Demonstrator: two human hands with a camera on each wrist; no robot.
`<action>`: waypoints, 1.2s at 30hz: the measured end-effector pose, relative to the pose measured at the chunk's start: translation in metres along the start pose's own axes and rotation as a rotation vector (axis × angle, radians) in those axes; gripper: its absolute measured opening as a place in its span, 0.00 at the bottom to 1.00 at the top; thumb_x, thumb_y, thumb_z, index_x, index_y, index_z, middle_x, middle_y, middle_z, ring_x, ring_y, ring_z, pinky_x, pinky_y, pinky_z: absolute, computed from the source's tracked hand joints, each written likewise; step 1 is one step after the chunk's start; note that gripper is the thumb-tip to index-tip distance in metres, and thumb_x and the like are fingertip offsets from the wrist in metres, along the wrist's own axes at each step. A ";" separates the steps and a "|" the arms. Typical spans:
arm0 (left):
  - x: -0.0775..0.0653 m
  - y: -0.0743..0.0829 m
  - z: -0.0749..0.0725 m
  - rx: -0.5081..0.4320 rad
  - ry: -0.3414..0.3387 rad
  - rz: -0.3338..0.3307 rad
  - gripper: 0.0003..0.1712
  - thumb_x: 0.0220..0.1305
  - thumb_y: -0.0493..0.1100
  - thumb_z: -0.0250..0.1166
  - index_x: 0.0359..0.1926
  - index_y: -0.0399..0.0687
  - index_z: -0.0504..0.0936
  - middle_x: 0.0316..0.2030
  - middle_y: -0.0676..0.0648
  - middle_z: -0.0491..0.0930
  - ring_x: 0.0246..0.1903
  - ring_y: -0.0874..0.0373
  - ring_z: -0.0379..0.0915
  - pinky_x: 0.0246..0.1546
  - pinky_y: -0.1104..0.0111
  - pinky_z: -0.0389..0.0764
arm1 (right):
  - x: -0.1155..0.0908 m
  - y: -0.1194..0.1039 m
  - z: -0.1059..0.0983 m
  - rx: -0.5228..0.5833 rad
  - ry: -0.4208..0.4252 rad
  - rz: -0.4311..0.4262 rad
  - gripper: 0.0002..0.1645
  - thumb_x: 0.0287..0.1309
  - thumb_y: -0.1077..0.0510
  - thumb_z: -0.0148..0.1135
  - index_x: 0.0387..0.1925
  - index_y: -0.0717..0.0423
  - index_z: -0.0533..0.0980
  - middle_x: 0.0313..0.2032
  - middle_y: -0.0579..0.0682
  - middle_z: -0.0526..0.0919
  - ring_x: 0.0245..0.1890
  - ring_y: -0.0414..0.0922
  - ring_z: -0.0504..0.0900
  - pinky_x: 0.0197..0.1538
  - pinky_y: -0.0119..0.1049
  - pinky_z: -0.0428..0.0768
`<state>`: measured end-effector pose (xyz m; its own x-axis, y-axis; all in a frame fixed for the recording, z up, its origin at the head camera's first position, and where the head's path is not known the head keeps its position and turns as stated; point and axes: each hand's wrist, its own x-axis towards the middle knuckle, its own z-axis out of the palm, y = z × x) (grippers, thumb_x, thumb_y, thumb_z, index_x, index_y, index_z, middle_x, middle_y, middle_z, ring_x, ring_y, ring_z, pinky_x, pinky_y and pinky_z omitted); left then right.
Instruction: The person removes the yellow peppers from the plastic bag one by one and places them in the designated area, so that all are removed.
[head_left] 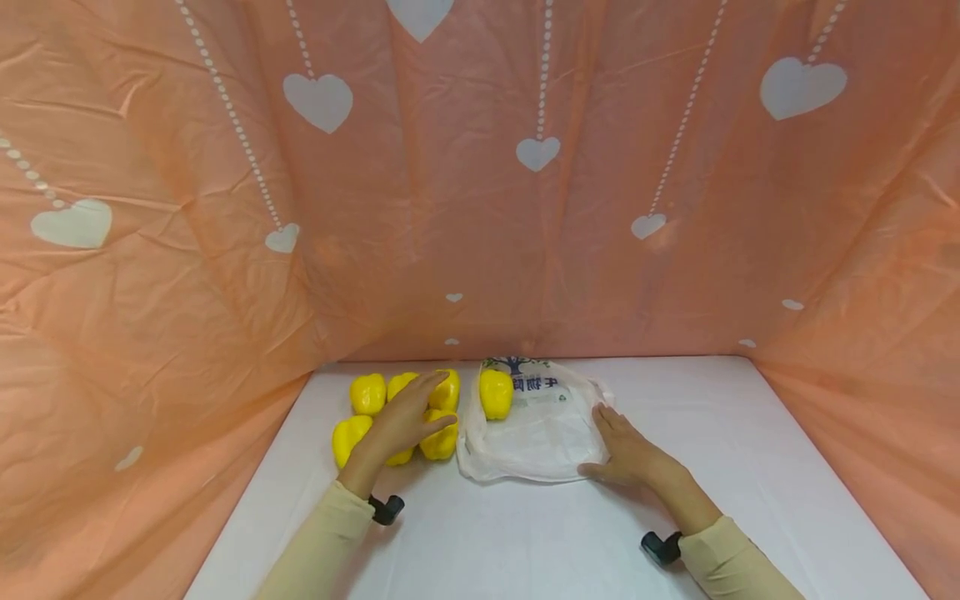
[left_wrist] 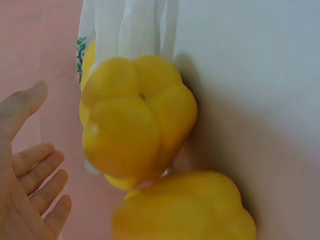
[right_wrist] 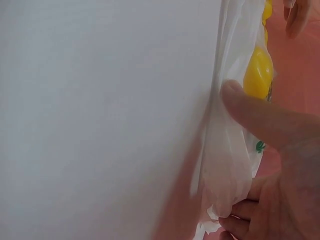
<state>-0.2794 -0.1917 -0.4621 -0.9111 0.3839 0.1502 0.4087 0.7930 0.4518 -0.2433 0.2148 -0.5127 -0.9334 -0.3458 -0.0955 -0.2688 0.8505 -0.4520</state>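
Several yellow bell peppers sit in two rows at the left of the table. My left hand is over them with straight, spread fingers and holds nothing; it hides part of the group. In the left wrist view this hand is beside a near bell pepper, apart from it. A white plastic bag with a tree print lies right of the group, with one bell pepper in its mouth. My right hand rests on the bag's right side, thumb on its near edge, fingers spread from it.
The white tabletop extends in front of the bag and to its right. An orange curtain with pale hearts hangs behind the table and at both sides. Each wrist wears a black camera mount.
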 end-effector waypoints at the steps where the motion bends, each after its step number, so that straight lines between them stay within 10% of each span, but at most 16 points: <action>1: 0.003 0.001 0.001 0.000 -0.006 -0.006 0.48 0.69 0.55 0.76 0.82 0.47 0.64 0.80 0.42 0.64 0.78 0.40 0.61 0.78 0.43 0.65 | 0.000 0.000 0.000 -0.002 0.001 0.001 0.69 0.63 0.37 0.75 0.82 0.74 0.47 0.83 0.71 0.47 0.82 0.71 0.48 0.82 0.66 0.52; 36: 0.063 0.032 0.039 0.051 -0.126 0.010 0.49 0.68 0.56 0.76 0.83 0.54 0.63 0.82 0.50 0.63 0.81 0.48 0.56 0.81 0.48 0.61 | -0.003 -0.006 -0.003 0.000 0.000 -0.012 0.67 0.63 0.40 0.76 0.81 0.76 0.49 0.82 0.73 0.49 0.81 0.73 0.49 0.81 0.66 0.53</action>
<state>-0.3213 -0.1242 -0.4725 -0.8944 0.4454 0.0414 0.4225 0.8107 0.4052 -0.2398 0.2116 -0.5073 -0.9302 -0.3558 -0.0897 -0.2800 0.8462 -0.4534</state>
